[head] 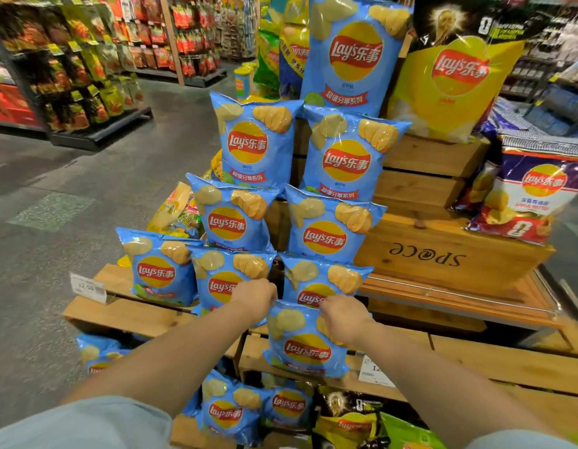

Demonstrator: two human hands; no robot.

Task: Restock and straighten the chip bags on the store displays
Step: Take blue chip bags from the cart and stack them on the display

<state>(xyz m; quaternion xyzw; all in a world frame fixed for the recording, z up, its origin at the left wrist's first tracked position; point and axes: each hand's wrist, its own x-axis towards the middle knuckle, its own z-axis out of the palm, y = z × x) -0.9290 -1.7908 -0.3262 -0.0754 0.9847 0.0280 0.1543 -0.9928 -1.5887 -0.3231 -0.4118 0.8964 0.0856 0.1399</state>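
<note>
A blue chip bag (305, 346) stands upright on the lower step of the wooden stepped display (449, 251). My left hand (253, 298) pinches its top left corner. My right hand (344, 314) grips its top right edge. Behind it, several more blue chip bags (328, 228) stand in tiers up the display, the nearest ones partly hidden by my hands. A large blue bag (349, 50) tops the stack.
Below my arms lie more blue bags (227, 409) and black-and-yellow bags (352, 416). A big yellow bag (453, 76) and a purple-white bag (524, 192) sit on the crates at right. Price tags (88, 286) clip the shelf edge. Aisle floor (87, 176) and shelving lie left.
</note>
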